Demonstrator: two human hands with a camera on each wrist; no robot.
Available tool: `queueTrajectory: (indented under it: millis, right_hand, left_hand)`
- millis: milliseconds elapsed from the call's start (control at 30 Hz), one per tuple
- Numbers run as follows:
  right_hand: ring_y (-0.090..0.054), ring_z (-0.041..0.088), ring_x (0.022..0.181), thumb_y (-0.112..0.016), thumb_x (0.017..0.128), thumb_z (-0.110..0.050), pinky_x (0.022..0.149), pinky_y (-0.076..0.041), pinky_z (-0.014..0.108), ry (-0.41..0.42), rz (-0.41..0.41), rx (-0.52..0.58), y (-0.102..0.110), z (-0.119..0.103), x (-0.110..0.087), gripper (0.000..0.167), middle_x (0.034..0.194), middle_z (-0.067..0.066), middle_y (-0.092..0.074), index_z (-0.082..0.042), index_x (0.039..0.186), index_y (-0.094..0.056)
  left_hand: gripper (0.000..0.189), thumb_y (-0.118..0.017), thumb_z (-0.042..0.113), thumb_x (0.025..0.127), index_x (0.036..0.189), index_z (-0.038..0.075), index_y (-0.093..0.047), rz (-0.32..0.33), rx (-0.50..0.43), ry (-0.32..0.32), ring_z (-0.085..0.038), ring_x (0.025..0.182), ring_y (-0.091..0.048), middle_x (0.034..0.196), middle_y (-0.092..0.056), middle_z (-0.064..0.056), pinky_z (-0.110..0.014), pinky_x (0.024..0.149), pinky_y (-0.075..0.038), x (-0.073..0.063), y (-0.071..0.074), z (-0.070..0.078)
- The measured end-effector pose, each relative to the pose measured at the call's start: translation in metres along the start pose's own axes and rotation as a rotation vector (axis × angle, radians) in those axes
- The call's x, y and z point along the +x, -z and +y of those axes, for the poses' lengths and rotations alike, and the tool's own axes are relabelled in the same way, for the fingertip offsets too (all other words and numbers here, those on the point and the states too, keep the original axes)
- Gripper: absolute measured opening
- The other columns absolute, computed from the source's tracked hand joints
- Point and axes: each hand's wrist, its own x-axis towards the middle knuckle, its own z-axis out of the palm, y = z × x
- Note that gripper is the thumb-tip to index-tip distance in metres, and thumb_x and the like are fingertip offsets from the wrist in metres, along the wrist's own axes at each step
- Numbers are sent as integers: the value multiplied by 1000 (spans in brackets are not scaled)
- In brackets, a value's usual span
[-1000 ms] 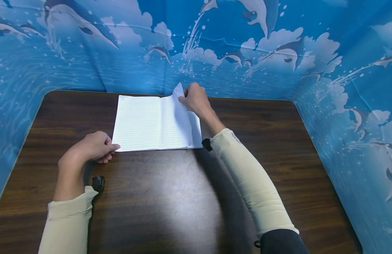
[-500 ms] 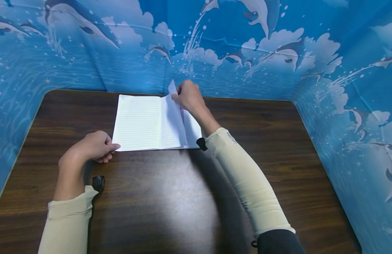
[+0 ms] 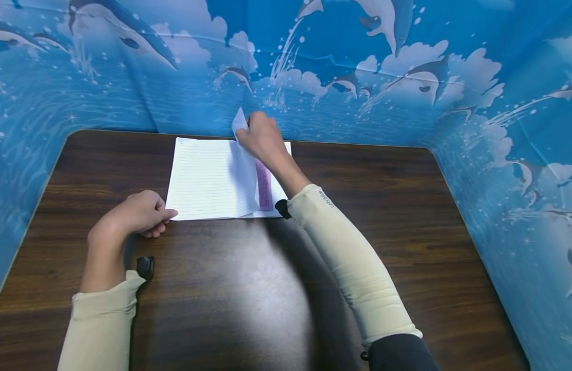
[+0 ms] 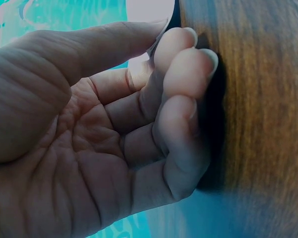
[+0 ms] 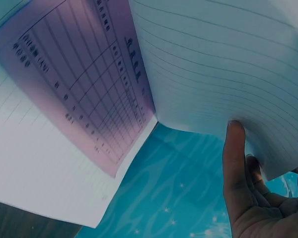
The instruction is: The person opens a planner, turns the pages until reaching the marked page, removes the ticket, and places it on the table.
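Note:
An open lined notebook lies near the far edge of the table. My left hand pinches its near left corner between thumb and curled fingers; the left wrist view shows the thumb on top of the paper. With thumb and fingers my right hand pinches the far corner of a lifted page, which stands up and leans to the left. Beneath that page a pink printed slip with a ruled grid lies on the right-hand page.
The dark wood table has a rounded far edge. Behind it and to the right hangs a blue cloth printed with dolphins. Pale sleeves cover both forearms, and a black wrist camera sits at the left wrist.
My right hand has carried the pinched page leftward across the notebook, and the pink slip beneath has come into view. The left hand has stayed at its corner.

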Motion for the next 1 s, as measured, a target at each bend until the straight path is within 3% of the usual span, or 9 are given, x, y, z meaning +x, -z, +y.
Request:
queueTrajectory:
  millis: [167, 400, 567, 700, 867, 1000]
  right_hand:
    - [-57, 14, 68, -52, 109, -23, 59, -48, 26, 10, 1, 25, -5, -4, 1, 21, 82, 1, -56, -13, 92, -54]
    - [-50, 17, 76, -42, 114, -23, 63, -43, 29, 23, -26, 20, -14, -13, 4, 17, 88, 3, -48, -10, 107, -52]
    - [-65, 16, 68, -41, 114, -21, 63, -51, 28, 28, -53, 61, -26, -19, 4, 24, 94, 7, -63, -5, 125, -56]
    - [-76, 18, 65, -42, 114, -20, 69, -58, 27, 23, -66, 118, -37, -24, 3, 22, 99, 11, -68, -5, 124, -55]
    - [-77, 23, 68, -44, 114, -18, 63, -58, 27, 20, -75, 175, -54, -27, 2, 20, 91, 10, -66, -4, 122, -56]
    - [-67, 16, 66, -51, 110, -19, 62, -54, 30, 37, -87, 126, -91, -14, 30, 11, 83, 5, -66, -10, 111, -57]
  left_hand:
    - [45, -54, 22, 113, 73, 5, -64, 2, -4, -12, -16, 60, -60, 65, -65, -1, -35, 61, -53, 0, 0, 1]
    - [45, -54, 21, 113, 73, 5, -65, 3, -4, -5, -16, 60, -60, 65, -65, -2, -35, 61, -54, -1, 1, 1]
    - [45, -54, 22, 113, 73, 6, -65, 3, -3, 5, -16, 60, -60, 65, -65, -1, -35, 62, -54, 0, 0, 0]
    - [43, -54, 22, 113, 74, 5, -64, 4, -3, 13, -16, 60, -61, 65, -65, -2, -35, 61, -54, 2, 0, -1]
    - [41, -54, 22, 113, 77, 5, -64, 5, 3, 12, -16, 60, -62, 67, -66, -3, -34, 62, -55, 3, 0, -2]
    - [43, -51, 22, 114, 78, 4, -65, 14, -3, 28, -16, 61, -62, 67, -66, -3, -34, 62, -55, 3, 0, -1]
